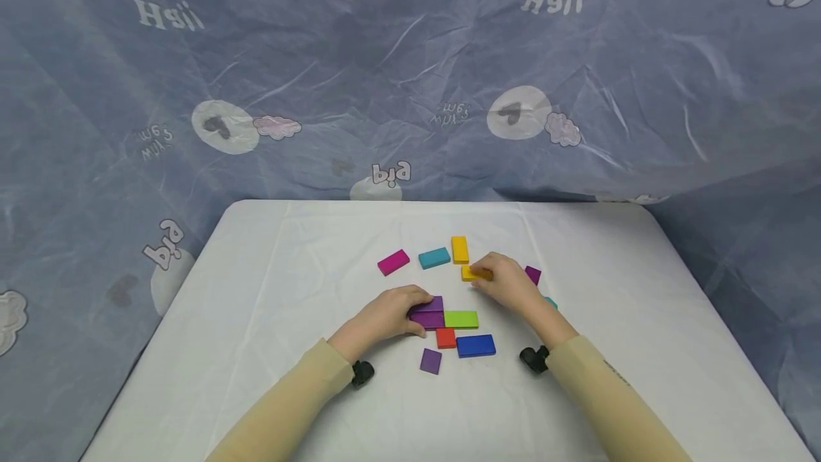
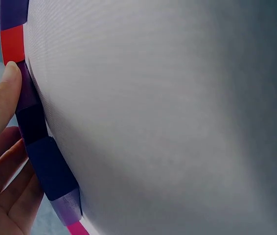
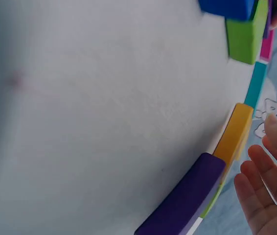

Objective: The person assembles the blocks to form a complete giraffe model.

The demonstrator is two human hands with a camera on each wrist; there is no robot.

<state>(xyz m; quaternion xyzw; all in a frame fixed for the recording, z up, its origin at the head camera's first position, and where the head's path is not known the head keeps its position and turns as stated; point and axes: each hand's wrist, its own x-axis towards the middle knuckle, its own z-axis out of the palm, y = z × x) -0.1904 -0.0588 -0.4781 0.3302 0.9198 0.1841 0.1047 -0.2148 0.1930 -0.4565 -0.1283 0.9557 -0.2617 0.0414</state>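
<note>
Two purple blocks (image 1: pixel 428 319) lie side by side, and my left hand (image 1: pixel 388 310) holds them, thumb at the near side and fingers at the far side. In the left wrist view the thumb (image 2: pixel 12 73) sits against a purple face beside the red block (image 2: pixel 13 44). My right hand (image 1: pixel 509 282) hovers over a yellow block (image 1: pixel 466 273), fingertips overlapping it in the head view. The right wrist view shows those fingers loosely extended, with a gap to the yellow block (image 3: pixel 235 129). A lime green block (image 1: pixel 461 319) adjoins the purple pair.
Nearer me lie a blue block (image 1: pixel 476 346) and a small purple square (image 1: pixel 431 361). Toward the back are magenta (image 1: pixel 393 262), teal (image 1: pixel 434 257) and upright-lying yellow (image 1: pixel 460 249) blocks. A purple piece (image 1: pixel 533 274) lies beyond my right hand. The white table (image 1: pixel 308 255) meets a blue patterned curtain.
</note>
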